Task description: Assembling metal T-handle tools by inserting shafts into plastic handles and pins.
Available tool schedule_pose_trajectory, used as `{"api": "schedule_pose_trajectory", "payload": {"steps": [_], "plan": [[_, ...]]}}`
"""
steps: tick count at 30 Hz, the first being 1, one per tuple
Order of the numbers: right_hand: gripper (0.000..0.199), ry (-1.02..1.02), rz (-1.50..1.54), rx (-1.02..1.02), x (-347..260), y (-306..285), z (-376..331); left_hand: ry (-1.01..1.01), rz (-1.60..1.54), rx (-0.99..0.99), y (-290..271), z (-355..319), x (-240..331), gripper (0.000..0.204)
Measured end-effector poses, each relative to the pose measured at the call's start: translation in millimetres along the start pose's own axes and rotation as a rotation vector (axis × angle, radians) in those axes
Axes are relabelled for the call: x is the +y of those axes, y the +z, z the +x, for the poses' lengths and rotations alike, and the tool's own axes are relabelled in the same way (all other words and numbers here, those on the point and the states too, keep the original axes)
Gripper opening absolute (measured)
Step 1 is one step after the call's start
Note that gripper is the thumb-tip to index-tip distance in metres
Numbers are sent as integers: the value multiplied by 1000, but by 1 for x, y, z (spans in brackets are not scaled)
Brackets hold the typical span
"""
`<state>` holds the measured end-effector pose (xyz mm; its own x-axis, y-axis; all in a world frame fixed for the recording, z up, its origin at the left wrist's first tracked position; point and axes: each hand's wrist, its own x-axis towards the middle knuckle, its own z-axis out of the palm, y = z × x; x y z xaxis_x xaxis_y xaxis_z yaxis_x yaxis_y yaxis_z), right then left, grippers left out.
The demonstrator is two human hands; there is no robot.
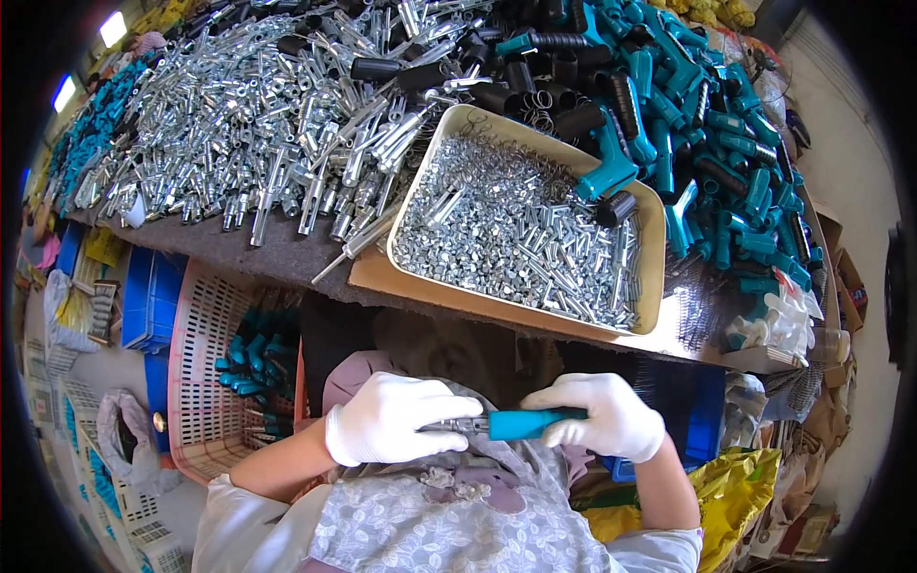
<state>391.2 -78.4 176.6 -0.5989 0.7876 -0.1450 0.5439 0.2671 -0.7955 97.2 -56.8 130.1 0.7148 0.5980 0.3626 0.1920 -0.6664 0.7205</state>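
Observation:
Both my hands wear white gloves and meet above my lap, in front of the table edge. In my right hand (pixel 606 416) is a teal plastic handle (pixel 521 424), gripped at its right end. My left hand (pixel 399 420) pinches a silver metal tube (pixel 463 425) that lines up with the handle's left end. The tube touches the handle or sits partly in it; how deep I cannot tell. Beyond my hands, a cream tray (pixel 406 205) on the table holds small metal pins and springs.
Silver metal tubes (pixel 229 134) are heaped on the table's left. Teal pistol-shaped handles (pixel 735 181) and black sleeves (pixel 564 72) pile up at right. A pink basket (pixel 196 382) with teal-handled pieces stands lower left. White gloves (pixel 778 320) lie at the right corner; a yellow sack (pixel 735 487) is below.

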Motion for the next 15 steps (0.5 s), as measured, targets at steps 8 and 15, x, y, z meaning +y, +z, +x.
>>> {"api": "schedule_pose_trajectory", "payload": {"steps": [8, 15], "plan": [[41, 568, 630, -63, -13, 34, 14, 38, 69, -28, 11, -9, 1, 51], [55, 381, 468, -48, -9, 37, 15, 1, 34, -114, 12, 1, 5, 53]]}}
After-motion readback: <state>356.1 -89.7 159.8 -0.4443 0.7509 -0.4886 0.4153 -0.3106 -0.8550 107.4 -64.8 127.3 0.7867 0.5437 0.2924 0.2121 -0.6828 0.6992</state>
